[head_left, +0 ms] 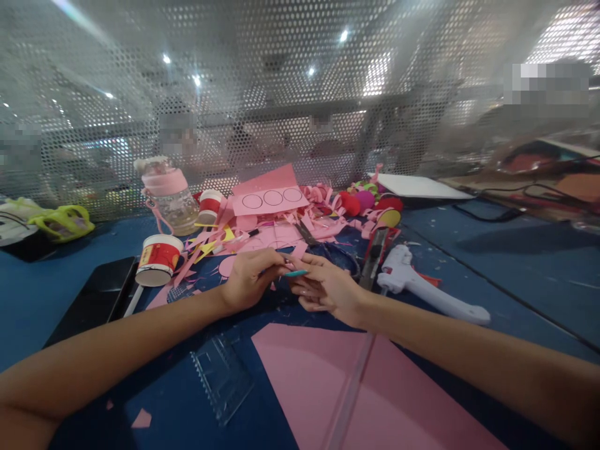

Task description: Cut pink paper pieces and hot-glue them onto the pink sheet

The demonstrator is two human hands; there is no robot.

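Note:
My left hand [250,278] and my right hand [325,289] meet over the blue table [515,250], fingertips together. Between them sits a thin teal strip [296,273], pinched by both hands. Small pink scraps lie just beyond the fingers. A large pink sheet [328,387] lies on the table below my wrists, with a clear ruler [349,394] across it. What the strip is made of I cannot tell.
A white glue gun [422,287] lies right of my hands. Two red-and-white paper cups [157,259], a pink bottle [171,194], a pink sheet with three drawn circles [272,197], colourful pompoms [365,200], a dark phone [96,300] and a clear stencil [222,375] surround them. A perforated screen [281,94] stands behind.

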